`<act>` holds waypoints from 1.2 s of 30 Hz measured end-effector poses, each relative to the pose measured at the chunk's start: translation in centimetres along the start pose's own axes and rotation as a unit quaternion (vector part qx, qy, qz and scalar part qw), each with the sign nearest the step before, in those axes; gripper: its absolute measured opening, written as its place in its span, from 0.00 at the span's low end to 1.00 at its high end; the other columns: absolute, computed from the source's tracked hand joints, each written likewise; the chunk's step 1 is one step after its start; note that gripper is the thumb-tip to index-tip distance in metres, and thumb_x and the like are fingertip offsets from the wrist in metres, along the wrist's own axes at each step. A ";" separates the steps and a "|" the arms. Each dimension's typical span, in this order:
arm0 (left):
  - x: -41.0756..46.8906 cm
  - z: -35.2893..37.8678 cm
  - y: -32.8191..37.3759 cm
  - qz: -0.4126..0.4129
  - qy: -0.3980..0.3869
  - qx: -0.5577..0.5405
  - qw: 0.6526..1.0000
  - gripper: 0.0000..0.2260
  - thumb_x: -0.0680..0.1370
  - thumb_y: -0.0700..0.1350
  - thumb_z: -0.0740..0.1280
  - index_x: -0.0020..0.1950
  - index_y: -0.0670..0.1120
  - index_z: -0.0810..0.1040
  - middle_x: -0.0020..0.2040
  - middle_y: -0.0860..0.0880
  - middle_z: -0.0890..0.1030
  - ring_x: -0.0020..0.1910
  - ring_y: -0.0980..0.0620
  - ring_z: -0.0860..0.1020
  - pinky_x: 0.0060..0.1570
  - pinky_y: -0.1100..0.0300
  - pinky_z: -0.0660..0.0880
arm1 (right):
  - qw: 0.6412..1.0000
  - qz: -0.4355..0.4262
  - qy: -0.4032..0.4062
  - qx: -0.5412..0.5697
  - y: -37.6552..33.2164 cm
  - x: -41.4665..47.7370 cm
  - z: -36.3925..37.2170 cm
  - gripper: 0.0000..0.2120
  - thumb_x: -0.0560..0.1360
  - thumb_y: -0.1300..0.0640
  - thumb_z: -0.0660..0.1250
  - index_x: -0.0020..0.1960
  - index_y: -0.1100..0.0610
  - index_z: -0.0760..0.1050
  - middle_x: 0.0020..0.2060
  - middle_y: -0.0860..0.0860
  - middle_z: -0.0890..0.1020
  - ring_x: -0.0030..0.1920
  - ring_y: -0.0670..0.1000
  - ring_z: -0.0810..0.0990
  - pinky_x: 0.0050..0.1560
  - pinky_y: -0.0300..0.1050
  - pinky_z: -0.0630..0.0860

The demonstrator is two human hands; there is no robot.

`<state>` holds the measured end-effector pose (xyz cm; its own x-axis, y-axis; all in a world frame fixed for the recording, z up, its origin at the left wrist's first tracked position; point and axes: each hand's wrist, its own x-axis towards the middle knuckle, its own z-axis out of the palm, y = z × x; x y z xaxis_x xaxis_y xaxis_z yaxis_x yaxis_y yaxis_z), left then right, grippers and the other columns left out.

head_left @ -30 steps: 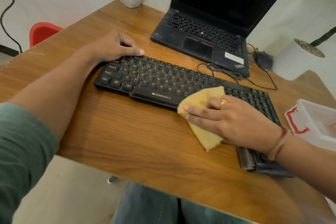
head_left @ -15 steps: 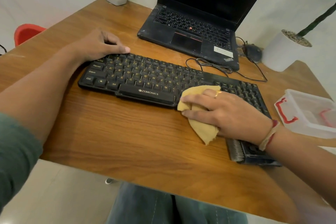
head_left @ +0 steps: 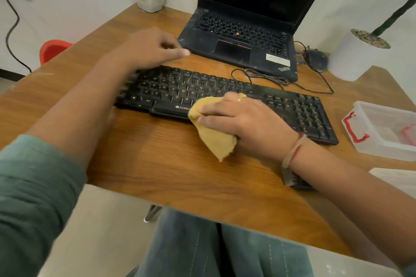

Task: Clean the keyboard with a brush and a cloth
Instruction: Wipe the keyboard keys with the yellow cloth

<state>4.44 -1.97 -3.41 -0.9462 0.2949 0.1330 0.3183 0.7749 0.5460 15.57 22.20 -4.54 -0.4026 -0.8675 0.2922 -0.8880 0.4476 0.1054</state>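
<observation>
Since the step in hand looks like wiping, the right hand has its fingers curled round a bunched yellow cloth and presses the soft, nappy fabric onto the near edge of the black keyboard by the space bar. A loose corner of it trails onto the wood-grain table in front of the keyboard. The left hand hangs at the keyboard's far left corner, likely to steady it. It holds nothing and its fingers are loosely out, though blur hides any contact. The brush, its short stiff bristles showing, lies just before the keyboard's near right end, half hidden under the right wrist. The matte plastic keys carry yellow legends.
</observation>
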 end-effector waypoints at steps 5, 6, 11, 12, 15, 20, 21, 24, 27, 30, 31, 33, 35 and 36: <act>2.4 4.8 5.7 0.039 -0.110 0.042 0.992 0.26 0.76 0.69 0.59 0.63 0.53 0.78 0.62 0.53 0.77 0.58 0.52 0.73 0.62 0.48 0.70 | 0.997 -0.056 -0.044 -0.043 -0.2 1.0 1.7 0.17 0.72 0.65 0.61 0.57 0.60 0.80 0.53 0.57 0.81 0.46 0.58 0.79 0.34 0.50 0.78; 2.7 5.8 5.9 0.037 -0.121 0.036 0.991 0.26 0.74 0.70 0.60 0.62 0.54 0.79 0.60 0.54 0.78 0.58 0.53 0.74 0.62 0.47 0.70 | 0.997 -0.044 -0.048 -0.032 0.0 0.4 1.5 0.17 0.71 0.65 0.60 0.56 0.59 0.80 0.52 0.56 0.82 0.46 0.58 0.79 0.34 0.50 0.78; 3.2 7.7 5.0 0.030 -0.096 0.027 0.995 0.20 0.67 0.72 0.66 0.50 0.61 0.80 0.51 0.58 0.79 0.54 0.52 0.76 0.60 0.45 0.72 | 0.995 0.064 -0.078 0.021 1.7 -4.3 -0.2 0.17 0.66 0.67 0.75 0.54 0.56 0.82 0.49 0.53 0.83 0.45 0.59 0.80 0.35 0.56 0.80; 3.3 7.8 4.8 0.031 -0.089 0.023 0.995 0.17 0.69 0.71 0.67 0.49 0.61 0.79 0.49 0.58 0.79 0.53 0.53 0.75 0.60 0.46 0.72 | 0.993 0.079 -0.086 0.025 2.0 -5.0 -0.6 0.17 0.67 0.66 0.75 0.54 0.56 0.82 0.49 0.53 0.83 0.46 0.59 0.80 0.35 0.57 0.80; 3.1 8.0 4.6 0.034 -0.063 0.023 0.997 0.16 0.71 0.68 0.67 0.51 0.61 0.79 0.49 0.57 0.78 0.52 0.53 0.74 0.60 0.46 0.72 | 0.993 0.075 -0.094 0.003 2.1 -5.7 -1.0 0.17 0.65 0.66 0.76 0.53 0.56 0.83 0.48 0.54 0.83 0.45 0.59 0.80 0.36 0.55 0.80; 2.7 8.3 4.8 0.041 -0.034 0.048 0.997 0.22 0.73 0.68 0.66 0.59 0.57 0.81 0.63 0.55 0.79 0.62 0.50 0.75 0.63 0.45 0.71 | 0.996 0.013 -0.076 -0.051 1.0 -3.2 0.3 0.14 0.72 0.63 0.61 0.54 0.60 0.81 0.48 0.57 0.80 0.43 0.58 0.80 0.35 0.50 0.78; 2.7 8.4 4.8 0.040 -0.029 0.049 0.998 0.22 0.73 0.68 0.66 0.60 0.57 0.81 0.65 0.55 0.79 0.63 0.50 0.75 0.63 0.45 0.71 | 0.995 0.006 -0.081 -0.049 1.0 -2.9 0.4 0.16 0.73 0.62 0.58 0.54 0.60 0.81 0.48 0.56 0.80 0.43 0.58 0.79 0.34 0.50 0.78; 2.6 8.3 4.8 0.038 -0.028 0.044 0.998 0.23 0.72 0.68 0.66 0.61 0.57 0.81 0.66 0.55 0.78 0.65 0.50 0.74 0.64 0.45 0.71 | 0.994 0.010 -0.101 -0.034 1.7 -3.7 -0.2 0.12 0.71 0.64 0.64 0.52 0.60 0.82 0.47 0.55 0.81 0.42 0.57 0.80 0.35 0.49 0.78; 2.5 8.2 5.0 0.035 -0.035 0.046 0.998 0.24 0.73 0.68 0.67 0.62 0.56 0.81 0.67 0.54 0.77 0.66 0.49 0.74 0.64 0.45 0.70 | 0.990 0.032 -0.131 -0.028 2.5 -5.6 -1.5 0.15 0.65 0.68 0.74 0.51 0.59 0.82 0.47 0.55 0.81 0.43 0.57 0.81 0.36 0.51 0.80; 2.5 8.0 5.2 0.032 -0.044 0.051 0.997 0.24 0.73 0.67 0.66 0.63 0.55 0.80 0.68 0.54 0.77 0.66 0.49 0.73 0.65 0.45 0.70 | 0.988 0.041 -0.138 -0.054 2.5 -6.4 -1.7 0.16 0.67 0.68 0.73 0.54 0.59 0.81 0.48 0.55 0.80 0.43 0.57 0.80 0.36 0.52 0.80; 2.4 8.0 5.2 0.031 -0.046 0.051 0.997 0.24 0.73 0.67 0.66 0.63 0.55 0.80 0.68 0.54 0.77 0.66 0.49 0.73 0.65 0.45 0.70 | 0.989 0.035 -0.131 -0.065 2.3 -6.2 -1.5 0.16 0.69 0.68 0.71 0.56 0.59 0.80 0.48 0.56 0.79 0.43 0.57 0.79 0.36 0.53 0.79; 2.4 7.9 5.3 0.032 -0.047 0.052 0.997 0.24 0.73 0.67 0.66 0.63 0.55 0.80 0.68 0.54 0.77 0.66 0.49 0.73 0.64 0.45 0.71 | 0.990 0.022 -0.114 -0.082 2.0 -5.2 -0.6 0.17 0.72 0.66 0.68 0.60 0.59 0.78 0.50 0.56 0.78 0.44 0.57 0.78 0.37 0.52 0.78; 2.3 7.9 5.4 0.033 -0.045 0.053 0.997 0.24 0.73 0.67 0.66 0.63 0.55 0.81 0.67 0.54 0.77 0.66 0.50 0.74 0.64 0.46 0.71 | 0.990 0.004 -0.098 -0.098 1.7 -4.0 0.0 0.17 0.73 0.65 0.67 0.61 0.58 0.77 0.49 0.56 0.78 0.45 0.57 0.77 0.37 0.50 0.76; 2.2 7.9 5.4 0.033 -0.043 0.053 0.997 0.24 0.73 0.67 0.66 0.62 0.55 0.81 0.67 0.55 0.77 0.66 0.50 0.74 0.64 0.46 0.71 | 0.990 -0.003 -0.095 -0.106 1.7 -3.6 0.1 0.16 0.72 0.65 0.67 0.60 0.58 0.78 0.49 0.56 0.78 0.44 0.57 0.77 0.36 0.50 0.75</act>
<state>4.54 7.29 -6.68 -0.9162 0.3903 0.0908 0.3877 0.8061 0.4471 15.50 26.06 -5.48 -0.4504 -0.8863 0.1081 -0.8320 0.4606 0.3092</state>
